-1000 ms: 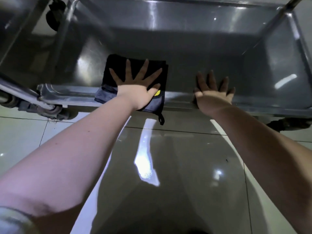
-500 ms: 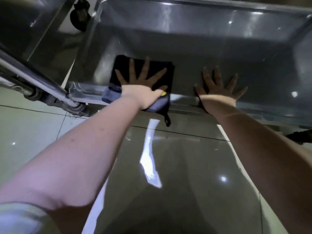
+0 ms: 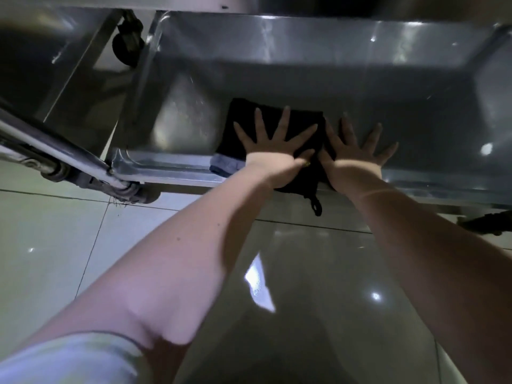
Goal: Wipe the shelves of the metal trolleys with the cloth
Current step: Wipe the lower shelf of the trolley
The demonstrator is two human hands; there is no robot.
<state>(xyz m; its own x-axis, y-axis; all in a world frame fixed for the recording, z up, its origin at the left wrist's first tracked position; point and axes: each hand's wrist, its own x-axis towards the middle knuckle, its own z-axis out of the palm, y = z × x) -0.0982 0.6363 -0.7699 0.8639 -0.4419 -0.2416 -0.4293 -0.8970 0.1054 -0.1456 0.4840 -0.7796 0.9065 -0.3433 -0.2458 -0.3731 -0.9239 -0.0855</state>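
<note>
A black cloth [image 3: 277, 120] is pressed flat at the shelf's [image 3: 388, 106] near edge by the left hand [image 3: 273, 151], fingers spread. The right hand [image 3: 353, 155] is laid open just beside it, grasping nothing.

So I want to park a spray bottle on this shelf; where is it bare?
Bare steel lies right of the right hand, up to the shelf's right wall, and left of the cloth toward the near-left corner. The near middle is crowded by both flat hands: the left hand presses the cloth.

1 head-worn view looks steeply down and forward, close over a trolley shelf [image 3: 360, 87] and tiled floor [image 3: 318, 314].
</note>
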